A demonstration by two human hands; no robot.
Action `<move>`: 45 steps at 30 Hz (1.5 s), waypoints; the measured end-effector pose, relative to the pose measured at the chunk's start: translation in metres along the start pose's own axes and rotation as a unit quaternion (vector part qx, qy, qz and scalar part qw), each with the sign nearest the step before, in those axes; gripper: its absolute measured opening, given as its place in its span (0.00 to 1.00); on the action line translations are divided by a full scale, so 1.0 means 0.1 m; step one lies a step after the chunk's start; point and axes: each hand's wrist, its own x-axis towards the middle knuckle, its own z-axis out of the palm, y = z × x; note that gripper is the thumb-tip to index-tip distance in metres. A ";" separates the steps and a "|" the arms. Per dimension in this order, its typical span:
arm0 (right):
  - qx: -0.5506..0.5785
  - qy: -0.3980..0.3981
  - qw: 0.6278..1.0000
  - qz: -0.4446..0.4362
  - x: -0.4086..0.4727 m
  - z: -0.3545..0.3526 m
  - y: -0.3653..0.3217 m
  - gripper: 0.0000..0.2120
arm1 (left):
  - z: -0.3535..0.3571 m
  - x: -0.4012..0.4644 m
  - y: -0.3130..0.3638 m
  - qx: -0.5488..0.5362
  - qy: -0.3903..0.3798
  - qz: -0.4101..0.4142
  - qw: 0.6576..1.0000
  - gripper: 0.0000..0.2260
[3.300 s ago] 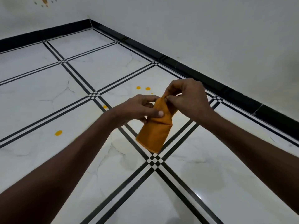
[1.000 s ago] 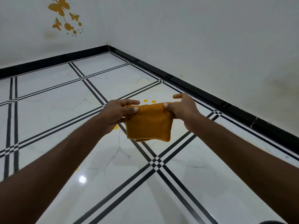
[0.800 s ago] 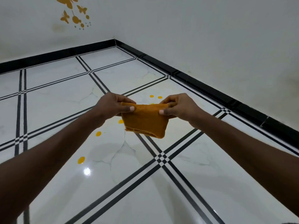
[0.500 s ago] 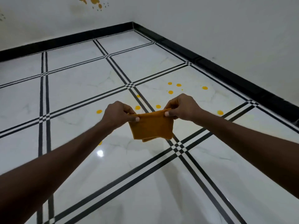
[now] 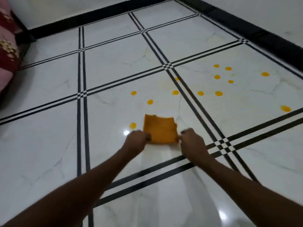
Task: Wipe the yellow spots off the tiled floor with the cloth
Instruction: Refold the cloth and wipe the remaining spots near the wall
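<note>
A folded orange cloth lies flat on the white tiled floor, spread away from me. My left hand pinches its near left corner and my right hand pinches its near right corner. Several yellow spots dot the floor: one just left of the cloth, two beyond it, and a cluster on the tile to the far right, with one near the right edge.
Black double lines cross the tiles, meeting at a junction right of my right hand. A black skirting runs along the white walls. Red and pink bedding sits at the far left.
The cloth was held up in the air between both hands; now it has come down flat onto the floor. My view has tilted down and more spots show.
</note>
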 end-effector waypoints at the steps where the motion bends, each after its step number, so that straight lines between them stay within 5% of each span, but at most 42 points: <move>1: -0.039 -0.020 0.999 -0.010 -0.08 0.17 -0.05 0.04 | 0.10 -0.06 -0.09 0.009 -0.037 0.017 0.999 0.10; 2: -0.050 -0.018 0.998 -0.017 -0.11 0.28 -0.11 0.07 | 0.12 -0.09 -0.18 0.002 -0.030 0.025 0.999 0.11; 4: -0.065 0.029 0.997 -0.012 -0.02 0.33 -0.23 0.08 | 0.11 -0.05 -0.46 -0.028 0.100 0.009 0.995 0.15; 6: -0.059 0.098 0.992 -0.045 0.26 0.40 -0.31 0.02 | 0.00 0.05 -0.87 -0.060 0.150 -0.083 0.983 0.18; 8: -0.066 0.064 0.991 -0.094 0.52 0.58 -0.37 0.16 | -0.09 0.08 -1.26 -0.071 0.056 -0.198 0.976 0.19; 10: -0.068 -0.009 0.990 -0.121 0.73 0.85 -0.44 0.32 | -0.04 0.04 -1.68 -0.051 -0.072 -0.269 0.959 0.35; 14: -0.025 0.028 0.999 -0.005 0.97 1.06 -0.37 0.35 | 0.17 -0.08 -1.94 0.001 -0.158 -0.231 0.960 0.54; 18: -0.023 0.038 0.996 0.072 0.81 1.06 -0.58 0.36 | 0.33 -0.14 -1.96 0.007 -0.093 -0.218 0.971 0.55; 24: -0.067 -0.050 0.980 -0.182 0.65 1.18 -1.08 0.37 | 0.18 -0.11 -1.84 -0.009 -0.088 -0.234 0.968 0.55; 26: -0.075 -0.048 0.986 -0.142 0.78 1.14 -1.00 0.37 | 0.17 -0.14 -1.80 -0.011 -0.093 -0.240 0.966 0.56; 30: -0.008 0.020 0.991 0.135 0.71 1.06 -0.83 0.38 | 0.18 -0.11 -1.81 -0.022 -0.102 -0.246 0.964 0.57; 32: 0.010 0.047 0.985 0.167 0.48 1.09 -1.17 0.39 | 0.21 -0.05 -1.85 -0.022 -0.104 -0.251 0.962 0.56; 36: 0.021 -0.004 0.992 -0.126 0.76 1.30 -1.81 0.36 | 0.21 -0.04 -1.86 -0.025 -0.104 -0.254 0.961 0.56; 38: 0.005 0.002 0.982 -0.189 1.55 1.30 -1.76 0.35 | 0.21 -0.05 -1.88 -0.019 -0.101 -0.248 0.963 0.55; 41: -0.054 0.018 0.994 -0.090 2.44 1.18 -1.16 0.36 | 0.23 -0.05 -1.93 -0.024 -0.106 -0.246 0.963 0.58; 45: -0.016 0.055 0.997 0.046 1.93 1.00 -0.94 0.37 | 0.23 -0.06 -1.94 -0.027 -0.102 -0.250 0.962 0.58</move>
